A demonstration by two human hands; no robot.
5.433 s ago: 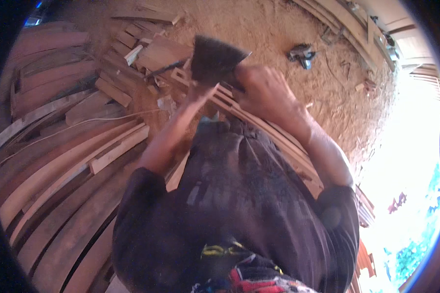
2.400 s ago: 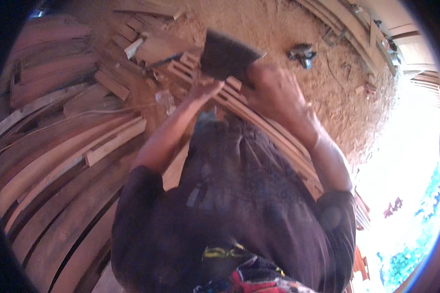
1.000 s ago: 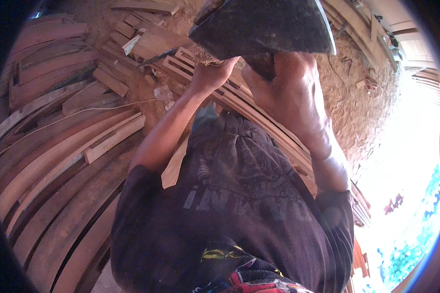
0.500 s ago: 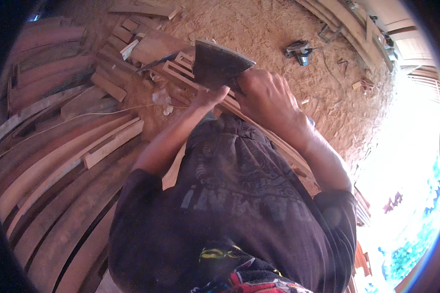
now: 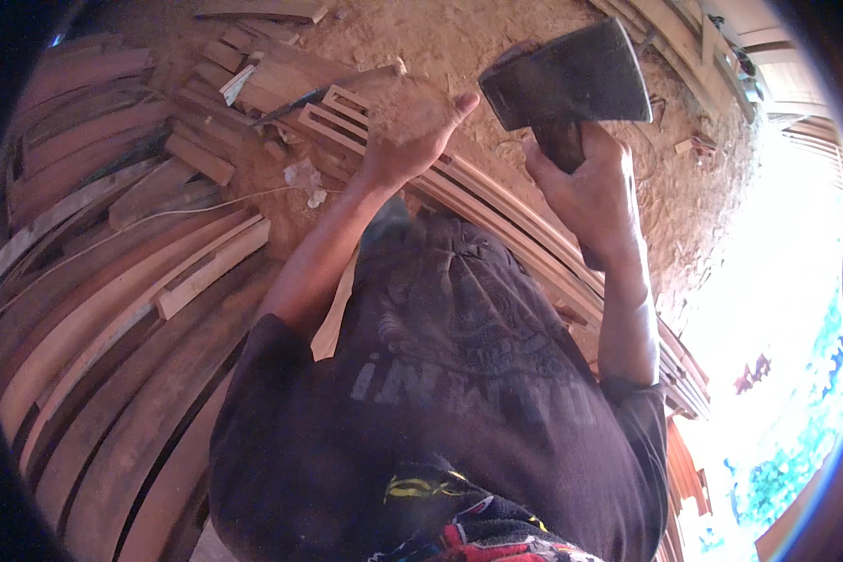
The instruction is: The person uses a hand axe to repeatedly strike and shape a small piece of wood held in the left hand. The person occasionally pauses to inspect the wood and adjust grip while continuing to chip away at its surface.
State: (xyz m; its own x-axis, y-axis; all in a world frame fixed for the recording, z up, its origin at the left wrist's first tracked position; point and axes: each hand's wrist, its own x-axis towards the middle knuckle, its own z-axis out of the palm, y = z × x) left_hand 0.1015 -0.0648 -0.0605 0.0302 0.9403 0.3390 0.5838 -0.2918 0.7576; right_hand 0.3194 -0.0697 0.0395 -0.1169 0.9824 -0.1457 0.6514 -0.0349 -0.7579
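My right hand (image 5: 595, 183) is closed around the short dark handle of a hatchet (image 5: 571, 80), just below its head. The broad, dark head is raised to the right of my left hand, its flared edge pointing right. My left hand (image 5: 403, 155) sits at a rough tan piece of wood (image 5: 407, 108), thumb stretched along its right side. The other fingers are mostly hidden behind it. Slotted wooden slats (image 5: 335, 126) lie just left of this piece, and long narrow strips (image 5: 525, 229) run past my waist toward the lower right.
Stacked boards (image 5: 112, 347) fill the left side, with short offcuts (image 5: 199, 159) beyond them. Sawdust covers the ground (image 5: 421, 37). Planks (image 5: 684, 56) lean at the upper right, near small wood scraps (image 5: 698, 147). Bright daylight comes in at the right.
My right hand has swung the hatchet up and to the right, away from my left hand. My left hand has shifted slightly up, and the tan piece now shows.
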